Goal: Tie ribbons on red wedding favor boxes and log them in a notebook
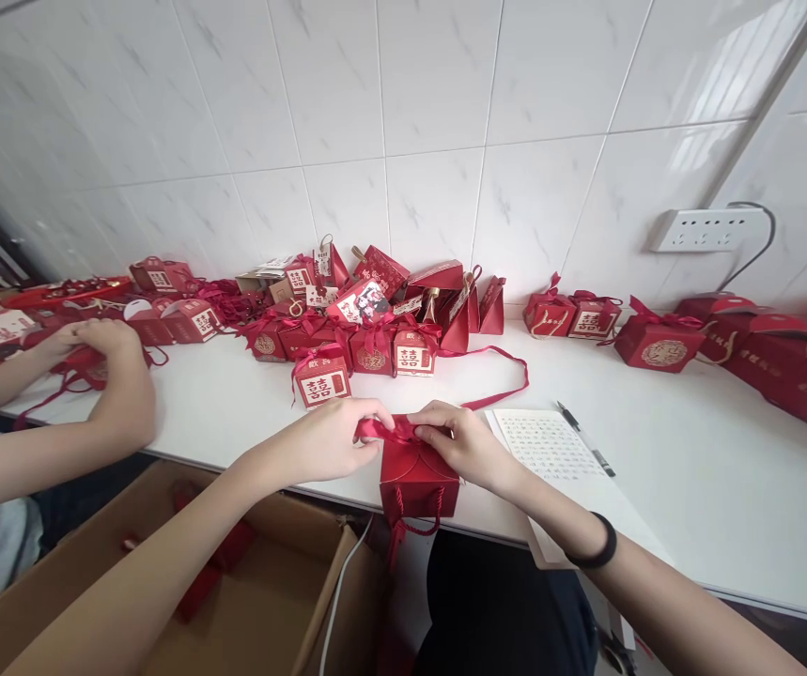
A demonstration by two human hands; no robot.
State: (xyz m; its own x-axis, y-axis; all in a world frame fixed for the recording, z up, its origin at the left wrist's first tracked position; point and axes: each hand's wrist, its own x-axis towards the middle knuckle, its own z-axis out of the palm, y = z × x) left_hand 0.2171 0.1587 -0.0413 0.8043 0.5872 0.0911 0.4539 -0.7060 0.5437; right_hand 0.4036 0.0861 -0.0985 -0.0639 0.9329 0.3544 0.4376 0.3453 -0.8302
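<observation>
A small red gift box [413, 483] stands at the near edge of the white table [691, 451]. Both my hands are on its top. My left hand [336, 437] pinches the red ribbon [393, 430] from the left, fingers closed. My right hand [459, 441] pinches the same ribbon from the right, fingers closed. The ribbon's long tail [508, 371] loops away over the table behind my right hand. A red cord hangs down the box's front.
Several finished red boxes [367, 329] crowd the back by the tiled wall, more at right [657, 343]. A printed sheet [550, 451] and pen [586, 437] lie right of my hands. Another person's hands [93, 343] work at left. An open carton [198, 582] sits below.
</observation>
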